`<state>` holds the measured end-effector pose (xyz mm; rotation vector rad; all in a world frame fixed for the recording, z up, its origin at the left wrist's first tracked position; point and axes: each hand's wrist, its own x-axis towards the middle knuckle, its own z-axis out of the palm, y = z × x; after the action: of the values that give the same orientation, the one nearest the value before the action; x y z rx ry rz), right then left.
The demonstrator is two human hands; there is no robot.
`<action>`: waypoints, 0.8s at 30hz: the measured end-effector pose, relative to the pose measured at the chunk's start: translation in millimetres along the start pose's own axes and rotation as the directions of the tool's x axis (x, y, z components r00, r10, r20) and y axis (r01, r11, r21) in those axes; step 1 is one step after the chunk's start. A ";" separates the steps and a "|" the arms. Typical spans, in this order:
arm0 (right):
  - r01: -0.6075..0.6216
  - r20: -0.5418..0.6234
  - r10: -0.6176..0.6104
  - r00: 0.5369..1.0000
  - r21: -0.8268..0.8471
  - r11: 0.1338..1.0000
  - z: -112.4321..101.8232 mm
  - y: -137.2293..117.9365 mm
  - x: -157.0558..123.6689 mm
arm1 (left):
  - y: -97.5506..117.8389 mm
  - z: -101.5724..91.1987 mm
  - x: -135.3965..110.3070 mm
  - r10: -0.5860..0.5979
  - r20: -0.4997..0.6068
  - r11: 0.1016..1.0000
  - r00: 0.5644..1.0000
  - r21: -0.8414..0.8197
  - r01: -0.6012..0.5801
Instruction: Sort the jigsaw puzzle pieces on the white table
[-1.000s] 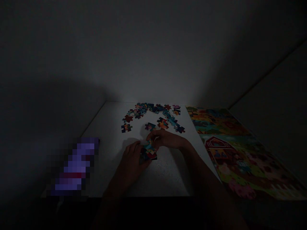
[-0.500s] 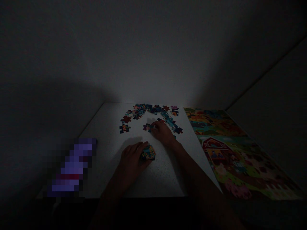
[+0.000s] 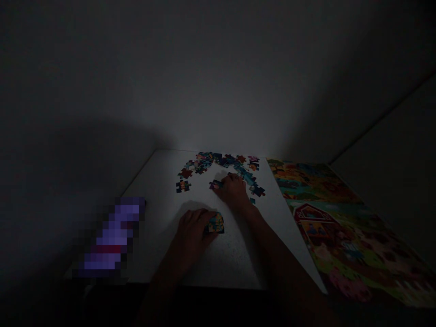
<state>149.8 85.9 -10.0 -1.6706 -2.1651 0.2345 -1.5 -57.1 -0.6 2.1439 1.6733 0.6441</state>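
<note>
The scene is very dark. On a white table (image 3: 160,195) my left hand (image 3: 192,229) lies with its fingers flat against a small joined cluster of colourful puzzle pieces (image 3: 215,223). My right hand (image 3: 234,190) reaches further back, its fingers curled over a single loose piece (image 3: 215,185). Several loose puzzle pieces (image 3: 221,161) are scattered along the far part of the table. Whether the right fingers grip the piece is too dark to tell.
A large colourful picture sheet with a red barn (image 3: 337,222) lies at the right, overhanging the table. A blurred purple object (image 3: 111,236) sits at the table's left front. A plain wall rises behind the table. Two separate pieces (image 3: 183,185) lie at the left of the pile.
My right hand left the joined cluster and went back to the loose pieces. My left hand stayed on the cluster. The camera shifted slightly.
</note>
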 end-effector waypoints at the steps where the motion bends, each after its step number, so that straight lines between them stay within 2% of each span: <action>1: -0.016 -0.009 0.017 1.000 0.014 1.000 0.5 0.6 0.7 | 0.8 -0.7 0.1 0.001 0.001 1.000 1.000 -0.002 -0.001; 3: -0.017 -0.013 0.018 1.000 0.081 0.997 0.4 4.3 0.9 | 2.1 -2.1 0.4 0.001 0.010 1.000 1.000 -0.002 0.000; 5: 0.031 0.009 -0.033 0.999 0.211 0.977 -0.8 9.6 -0.9 | 2.7 -3.1 1.0 0.002 0.012 1.000 1.000 0.001 -0.002; 10: 0.092 0.047 -0.141 0.989 0.548 0.831 -7.7 15.7 -5.4 | 1.2 -4.4 1.9 -0.020 0.037 1.000 0.999 -0.002 0.020; 15: -0.026 0.137 -0.148 0.979 0.813 0.581 -26.1 13.4 -1.5 | -2.3 -3.7 -1.9 -0.048 0.003 0.996 0.999 -0.076 0.048; 18: -0.139 0.247 -0.181 0.952 0.876 0.461 -38.5 15.4 -1.7 | -4.4 -2.8 -3.8 -0.083 0.002 0.992 0.997 -0.098 0.083; 20: -0.214 0.352 -0.256 0.900 0.870 0.445 -44.2 16.6 -3.8 | -6.1 -1.7 -4.4 -0.094 -0.009 0.989 0.996 -0.113 0.092; 21: -0.245 0.410 -0.316 0.856 0.859 0.449 -46.2 16.4 -5.4 | -7.1 -0.9 -4.5 -0.100 -0.021 0.988 0.995 -0.122 0.097; 24: -0.295 0.543 -0.501 0.674 0.819 0.492 -48.9 10.1 -11.4 | -10.5 2.6 -4.3 -0.132 -0.068 0.979 0.989 -0.167 0.119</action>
<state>181.0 72.6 28.4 -0.7879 -1.9273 1.9420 -9.5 -58.7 -8.9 1.9060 1.7173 0.8076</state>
